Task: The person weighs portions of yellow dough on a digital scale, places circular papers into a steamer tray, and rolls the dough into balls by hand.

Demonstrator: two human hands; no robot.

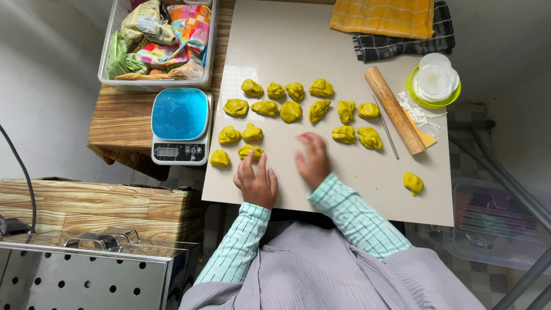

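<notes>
The head view is showing a person's left hand (256, 182) lying flat on the pale counter (367, 195) near its near-left corner, fingers spread apart and the fingertips touching a yellow dough lump (251, 151). The right hand (313, 161) is resting just beside it, blurred, fingers loosely apart and holding nothing. Judging by the layout, much portioning is already done: about eighteen yellow dough pieces (291, 111) are lying in loose rows across the counter's middle, all rough and unrolled, with one stray piece (412, 183) sitting apart near the right edge. A wooden rolling pin (394, 109) is lying untouched toward the right edge, beside a thin metal rod (385, 126) and a green dish of white discs (434, 80). Off the left edge, a blue-topped kitchen scale (180, 125) is sitting below a clear bin of colourful crinkled packets (158, 40). Folded cloths (396, 23) are lying at the far right corner.
</notes>
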